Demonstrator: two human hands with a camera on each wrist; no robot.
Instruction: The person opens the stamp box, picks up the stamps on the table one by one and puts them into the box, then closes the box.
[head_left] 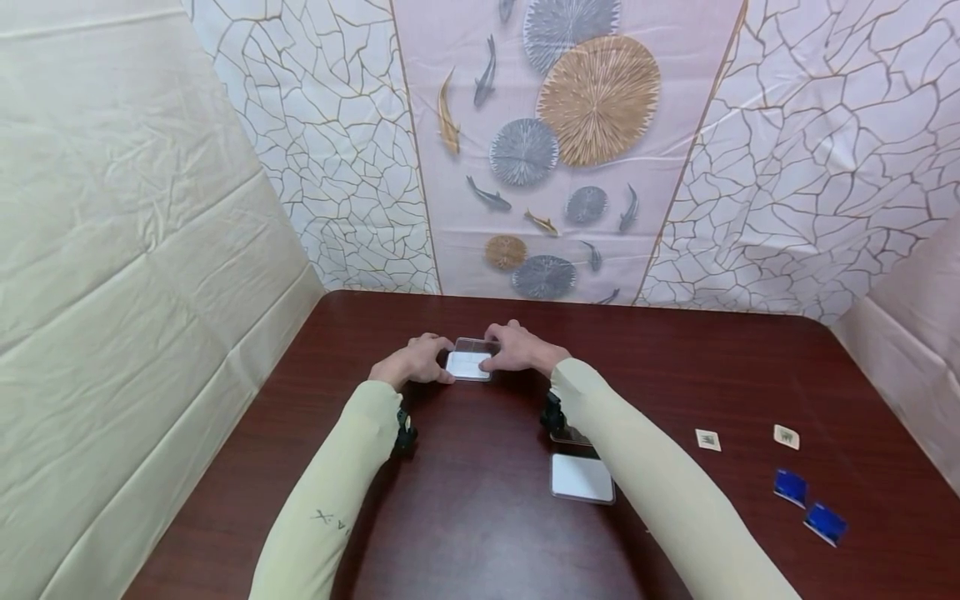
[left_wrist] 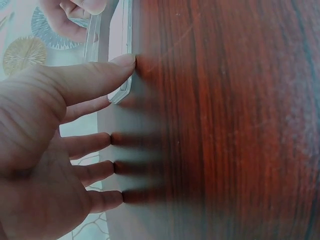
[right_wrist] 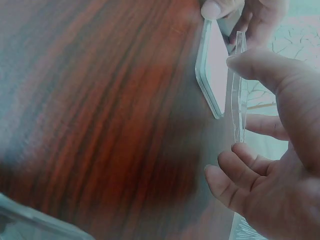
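Note:
A shallow clear case with a white inside (head_left: 467,367) lies on the table between the two hands. My left hand (head_left: 418,361) holds its left end, with the thumb on the near edge and the index finger at the far side, as the left wrist view shows. The other left fingertips touch the tabletop. A clear lid (right_wrist: 240,95) stands apart from the case, just beyond it. My right hand (head_left: 517,347) grips that lid between thumb and fingers.
A second white-filled case (head_left: 582,478) lies nearer on the table (head_left: 465,517). Beside it a clear piece (head_left: 573,436) is partly hidden by the right forearm. Two small pale square cards (head_left: 707,440) and two blue packets (head_left: 825,523) lie at the right. Patterned cloth (head_left: 360,167) hangs behind.

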